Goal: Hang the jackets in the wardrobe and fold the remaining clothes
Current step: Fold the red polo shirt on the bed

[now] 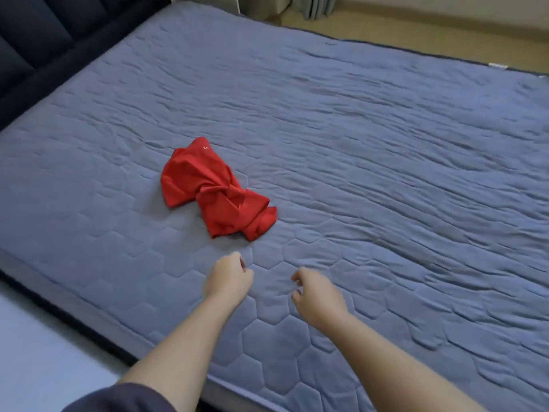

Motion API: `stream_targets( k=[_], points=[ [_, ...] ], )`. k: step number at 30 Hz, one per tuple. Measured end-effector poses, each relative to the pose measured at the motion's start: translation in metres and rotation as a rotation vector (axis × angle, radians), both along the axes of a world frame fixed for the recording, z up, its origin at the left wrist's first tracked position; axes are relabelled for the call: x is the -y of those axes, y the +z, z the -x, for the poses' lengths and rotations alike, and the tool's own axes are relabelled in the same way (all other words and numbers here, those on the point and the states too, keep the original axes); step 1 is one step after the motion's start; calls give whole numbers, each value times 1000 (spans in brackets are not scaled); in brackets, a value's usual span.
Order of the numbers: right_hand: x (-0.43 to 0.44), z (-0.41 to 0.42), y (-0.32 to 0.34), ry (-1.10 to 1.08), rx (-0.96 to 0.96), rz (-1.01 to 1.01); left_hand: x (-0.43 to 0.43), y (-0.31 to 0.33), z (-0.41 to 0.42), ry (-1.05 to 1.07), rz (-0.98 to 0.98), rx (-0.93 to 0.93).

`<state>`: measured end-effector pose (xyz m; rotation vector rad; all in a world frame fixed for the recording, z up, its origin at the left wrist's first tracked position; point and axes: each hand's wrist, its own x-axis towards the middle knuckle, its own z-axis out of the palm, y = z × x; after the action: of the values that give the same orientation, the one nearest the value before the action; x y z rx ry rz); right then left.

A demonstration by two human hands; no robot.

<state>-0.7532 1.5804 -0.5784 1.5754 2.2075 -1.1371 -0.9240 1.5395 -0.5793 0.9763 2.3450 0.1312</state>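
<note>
Bed: a blue-grey quilted cover point(386, 144), stitched in hexagons and wrinkled, spreads out on all sides of the red garment.
Headboard: dark padded panels point(44, 40), beyond the red garment and to its left.
Floor: a pale wooden strip point(445, 34) past the bed's far edge, well beyond the red garment to its right.
Curtain: a grey-green hem point(315, 7) hangs above that strip.
Red garment: crumpled and twisted at its middle point(217, 188), lying on the bed.
Left hand: point(228, 278) just on the near side of the red garment, not touching it; fingers loosely curled, holding nothing.
Right hand: point(318, 295) nearer than the red garment and to its right, apart from it; fingers loosely curled, thumb apart, holding nothing.
Writing: a small white mark at the red garment's far end, perhaps an "M"; too small to be sure.
</note>
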Motion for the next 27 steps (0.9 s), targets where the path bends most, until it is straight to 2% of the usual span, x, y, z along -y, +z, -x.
stream_targets(
  k=[5,7,9,13,17,21,24,27],
  points=[
    [-36,67,-101,-31,-120,3,-51,-94,55,-117,-167,-213],
    [-52,89,-126,-57,-201,-59,-68,-119,73,-141,-259,-268],
    [-73,110,-148,-37,-243,-131,-82,-144,88,-213,-250,-311],
    [-102,145,-189,169,-95,-258,-97,-186,113,-289,-144,-380],
    [-102,153,-207,138,-97,-413,-102,-200,118,-293,-190,-479],
    [-77,130,-185,125,-151,-332,-93,-175,106,-437,-125,-418],
    [-56,90,-153,161,-123,-224,-69,-142,82,-547,19,-233],
    [-49,32,-109,207,-11,-182,-48,-93,47,-617,186,-24]
  ],
)
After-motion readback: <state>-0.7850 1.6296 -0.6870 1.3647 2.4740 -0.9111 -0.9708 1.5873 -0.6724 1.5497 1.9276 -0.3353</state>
